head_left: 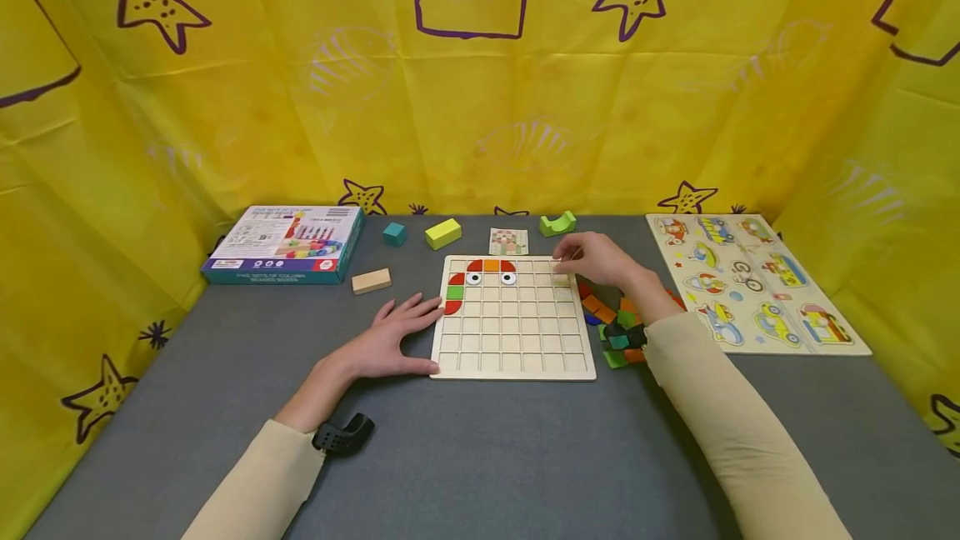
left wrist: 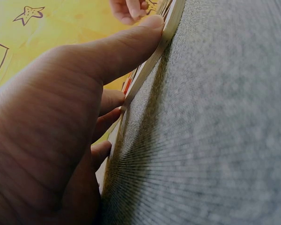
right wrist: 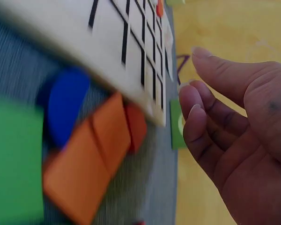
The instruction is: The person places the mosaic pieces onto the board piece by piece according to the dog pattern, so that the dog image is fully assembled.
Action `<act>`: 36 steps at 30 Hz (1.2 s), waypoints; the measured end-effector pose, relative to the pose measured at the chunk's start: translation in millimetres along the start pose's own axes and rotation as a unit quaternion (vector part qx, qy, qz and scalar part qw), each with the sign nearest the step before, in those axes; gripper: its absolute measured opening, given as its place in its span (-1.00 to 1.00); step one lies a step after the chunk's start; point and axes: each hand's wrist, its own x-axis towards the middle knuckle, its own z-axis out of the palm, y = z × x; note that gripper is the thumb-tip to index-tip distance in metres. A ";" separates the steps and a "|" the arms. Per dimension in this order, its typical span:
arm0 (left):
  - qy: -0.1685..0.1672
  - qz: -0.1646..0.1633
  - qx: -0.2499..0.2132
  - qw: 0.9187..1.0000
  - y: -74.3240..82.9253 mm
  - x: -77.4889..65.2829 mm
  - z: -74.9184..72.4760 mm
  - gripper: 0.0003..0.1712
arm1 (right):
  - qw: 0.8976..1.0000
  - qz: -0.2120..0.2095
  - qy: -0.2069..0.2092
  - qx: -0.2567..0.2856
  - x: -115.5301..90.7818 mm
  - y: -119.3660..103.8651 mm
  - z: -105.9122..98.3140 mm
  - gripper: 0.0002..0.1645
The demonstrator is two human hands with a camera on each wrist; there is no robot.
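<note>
My left hand (head_left: 390, 342) lies spread at the left side of the wooden grid board (head_left: 525, 332). Its thumb (left wrist: 131, 44) touches the board's near left corner and the fingertips rest along the left edge. Over the board's far right corner hovers my right hand (head_left: 596, 258), fingers loosely bent, with a gap between thumb and fingertips and no piece seen there. Set in the grid's upper left are red, orange and green tiles, among them a green square (head_left: 455, 292), an orange square (head_left: 491, 266) and two eye tiles (head_left: 508, 278).
Loose colored tiles (head_left: 600, 309) lie heaped right of the board. Behind it are a small picture card (head_left: 508, 241), a green arch block (head_left: 557, 224), a yellow block (head_left: 443, 233) and a teal cube (head_left: 394, 233). A plain wooden block (head_left: 371, 281), boxed set (head_left: 285, 244) and picture puzzle (head_left: 757, 286) flank it.
</note>
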 end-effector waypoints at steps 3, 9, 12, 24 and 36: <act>0.001 0.001 0.001 1.000 -0.2 -0.2 0.1 0.09 | 1.000 0.002 0.007 -0.008 -8.8 10.2 -7.1 -0.77; 0.000 -0.002 -0.002 1.000 0.7 -0.7 -0.6 0.09 | 1.000 0.015 0.011 -0.014 -26.2 33.7 -21.2 -0.73; 0.000 -0.004 -0.002 1.000 1.6 -1.0 -0.9 0.08 | 1.000 0.022 0.011 -0.015 -32.7 46.3 -27.9 -0.74; -0.003 -0.005 -0.001 1.000 0.3 -1.1 -0.4 0.07 | 0.999 0.040 -0.025 -0.026 -49.0 66.7 -41.7 -0.73; -0.003 -0.008 0.004 1.000 -2.8 -0.5 2.0 0.07 | 0.998 0.019 -0.048 -0.033 -49.8 73.3 -40.4 -0.82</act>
